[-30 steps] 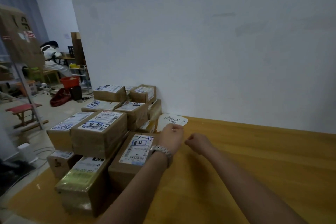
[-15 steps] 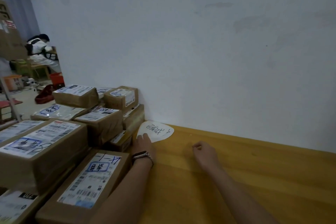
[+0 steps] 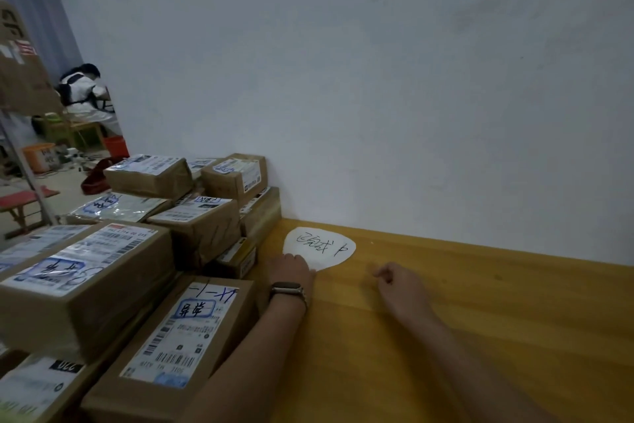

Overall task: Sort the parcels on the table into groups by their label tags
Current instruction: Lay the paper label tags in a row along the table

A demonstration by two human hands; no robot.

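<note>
Several brown cardboard parcels with white shipping labels are stacked on the left of the wooden table (image 3: pixel 480 337). The nearest parcel (image 3: pixel 178 337) carries a blue-framed handwritten tag and lies against my left forearm. A larger parcel (image 3: pixel 85 271) sits behind it, and more parcels (image 3: pixel 202 227) are piled up to the wall. A white paper sign (image 3: pixel 322 246) with handwriting lies flat on the table beside the stack. My left hand (image 3: pixel 291 268), with a watch on its wrist, touches the sign's near left edge. My right hand (image 3: pixel 399 285) rests on the table right of the sign, fingers curled, holding nothing.
A white wall (image 3: pixel 377 96) runs directly behind the table. Past the table's left end are a floor with a red stool (image 3: pixel 24 199), orange bins (image 3: pixel 118 144) and a seated person (image 3: pixel 82 93) in white. A big cardboard box (image 3: pixel 17 55) stands at the far left.
The paper sign, held up near the parcels a second ago, now lies flat on the table under my left fingertips. My right hand has stayed curled in much the same place.
</note>
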